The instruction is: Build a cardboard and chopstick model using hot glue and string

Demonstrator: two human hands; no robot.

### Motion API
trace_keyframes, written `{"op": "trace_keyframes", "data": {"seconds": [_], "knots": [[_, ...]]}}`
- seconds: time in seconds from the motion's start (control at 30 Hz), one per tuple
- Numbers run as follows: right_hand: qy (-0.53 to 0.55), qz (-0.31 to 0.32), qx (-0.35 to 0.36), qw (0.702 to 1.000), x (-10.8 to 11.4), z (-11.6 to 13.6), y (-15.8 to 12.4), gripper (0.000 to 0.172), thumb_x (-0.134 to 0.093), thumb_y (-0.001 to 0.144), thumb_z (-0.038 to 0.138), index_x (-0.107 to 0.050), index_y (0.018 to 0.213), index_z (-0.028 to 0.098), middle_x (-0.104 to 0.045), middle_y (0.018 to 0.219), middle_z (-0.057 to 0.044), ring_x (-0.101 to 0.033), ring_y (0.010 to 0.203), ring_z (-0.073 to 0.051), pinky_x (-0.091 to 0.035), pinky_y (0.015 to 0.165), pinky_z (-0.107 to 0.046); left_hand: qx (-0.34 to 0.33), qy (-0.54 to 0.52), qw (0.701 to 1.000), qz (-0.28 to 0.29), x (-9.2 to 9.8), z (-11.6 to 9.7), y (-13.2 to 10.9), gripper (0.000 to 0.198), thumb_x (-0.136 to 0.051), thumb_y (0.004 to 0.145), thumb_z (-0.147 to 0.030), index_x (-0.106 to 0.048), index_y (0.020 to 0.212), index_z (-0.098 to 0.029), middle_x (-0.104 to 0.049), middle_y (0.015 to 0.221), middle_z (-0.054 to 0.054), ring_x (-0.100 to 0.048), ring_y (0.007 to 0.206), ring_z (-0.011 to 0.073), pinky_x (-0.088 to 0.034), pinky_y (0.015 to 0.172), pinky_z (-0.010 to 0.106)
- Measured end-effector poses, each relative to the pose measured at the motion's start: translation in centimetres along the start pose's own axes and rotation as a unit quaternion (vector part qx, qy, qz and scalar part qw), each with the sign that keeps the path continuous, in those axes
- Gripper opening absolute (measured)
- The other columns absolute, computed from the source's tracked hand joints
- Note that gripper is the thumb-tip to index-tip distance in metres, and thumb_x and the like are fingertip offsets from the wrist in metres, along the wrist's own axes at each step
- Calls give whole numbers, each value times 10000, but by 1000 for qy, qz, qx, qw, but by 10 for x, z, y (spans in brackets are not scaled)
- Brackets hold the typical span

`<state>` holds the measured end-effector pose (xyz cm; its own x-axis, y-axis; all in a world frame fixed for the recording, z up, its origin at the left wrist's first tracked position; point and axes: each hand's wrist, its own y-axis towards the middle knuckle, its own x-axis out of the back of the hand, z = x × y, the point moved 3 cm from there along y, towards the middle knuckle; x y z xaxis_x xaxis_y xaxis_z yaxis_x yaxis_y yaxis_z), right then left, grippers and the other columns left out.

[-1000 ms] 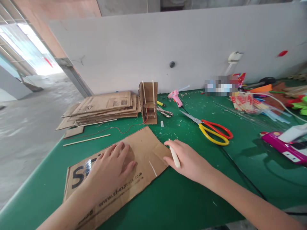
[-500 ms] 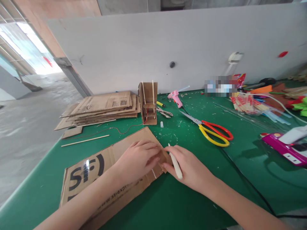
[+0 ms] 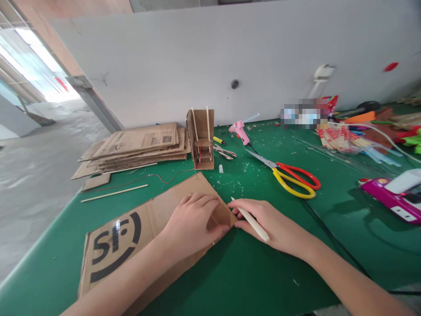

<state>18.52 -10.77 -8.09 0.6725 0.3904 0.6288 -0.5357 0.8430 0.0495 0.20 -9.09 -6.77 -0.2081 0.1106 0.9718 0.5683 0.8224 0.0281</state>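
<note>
A flat piece of printed cardboard (image 3: 189, 195) lies slantwise on the green table. Across its right part rests my left hand (image 3: 195, 219), thumb apart from the fingers, pressing down near the right edge. My right hand (image 3: 266, 221) is closed around a white pen (image 3: 253, 223) that slants between thumb and forefinger, its narrow end pointing away from me. The right thumb and fingertips touch the cardboard's right corner. A small whitish cap-like piece (image 3: 221, 168) lies beyond the cardboard.
Scissors (image 3: 274, 169) with red and yellow handles lie right of centre. Behind are a pink glue gun (image 3: 241, 131), pliers (image 3: 225, 152), a cardboard stand with sticks (image 3: 205, 153) and stacked cardboard (image 3: 131, 142). A purple power strip (image 3: 388, 199) sits at right. A white board (image 3: 171, 66) stands behind.
My right hand has shifted slightly right, and the pen now tilts flatter. My left thumb has spread away from its fingers toward the cardboard's right edge. The view has shifted slightly.
</note>
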Motion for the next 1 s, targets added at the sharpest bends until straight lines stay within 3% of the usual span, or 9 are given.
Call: {"op": "trace_keyframes", "data": {"seconds": [0.33,0.5,0.6,0.67,0.77,0.83,0.9,1.0], "knots": [[-16,-8,-1,1000,2,7,2,292,-539,922,222,-615,1204,222,-680,1092,-81,-655,928,-207,-515,794,-317,-15,17,999,-44,-9,-1,-7,396,-584,870,-463,-590,1188,-228,-576,1326,63,-523,1185,289,-419,984,481],[-24,-9,-12,1000,2,3,3,291,-550,910,239,-607,1195,223,-675,1089,-60,-647,928,-189,-502,789,-300,-77,85,992,-44,-13,-17,-12,218,-440,984,-313,-637,1030,-231,-672,1084,24,-609,998,217,-475,803,388],[-4,-15,-28,999,4,0,4,273,-568,902,308,-604,1162,233,-687,969,-27,-643,802,-159,-490,692,-268,-114,150,980,-61,-19,-27,-17,184,-482,954,-185,-654,1016,-193,-702,1042,32,-648,963,212,-506,775,355],[10,-42,-49,998,9,2,6,250,-543,918,387,-616,1096,227,-672,841,-8,-619,714,-143,-464,636,-258,-130,185,969,-101,-23,-32,-20,197,-559,917,-212,-663,1072,-147,-715,1097,68,-666,977,227,-533,798,346],[76,-70,-83,991,16,8,18,394,-388,966,522,-613,1056,211,-638,779,-10,-600,673,-132,-456,611,-255,-135,214,953,-166,-29,-37,-24,384,-605,894,-376,-670,1113,-67,-718,1129,132,-682,989,252,-566,822,348],[132,-57,-93,985,16,13,31,457,-327,972,555,-590,1100,205,-636,814,-21,-603,666,-127,-466,591,-250,-136,235,946,-179,-33,-40,-25,369,-594,901,-334,-671,1129,-54,-719,1133,141,-685,1006,253,-579,829,340],[158,-37,-85,983,14,16,49,396,-387,959,518,-589,1075,198,-634,838,-25,-605,669,-121,-469,571,-237,-131,261,940,-178,-36,-41,-25,308,-563,900,-195,-663,1157,-59,-709,1162,143,-684,1032,243,-587,834,323],[174,-21,-95,980,4,13,74,250,-493,915,396,-582,834,177,-604,715,-2,-568,586,-97,-446,511,-205,-115,286,934,-182,-40,-43,-26,318,-511,888,-108,-667,1161,-58,-692,1191,161,-680,1069,251,-603,816,308]]}}
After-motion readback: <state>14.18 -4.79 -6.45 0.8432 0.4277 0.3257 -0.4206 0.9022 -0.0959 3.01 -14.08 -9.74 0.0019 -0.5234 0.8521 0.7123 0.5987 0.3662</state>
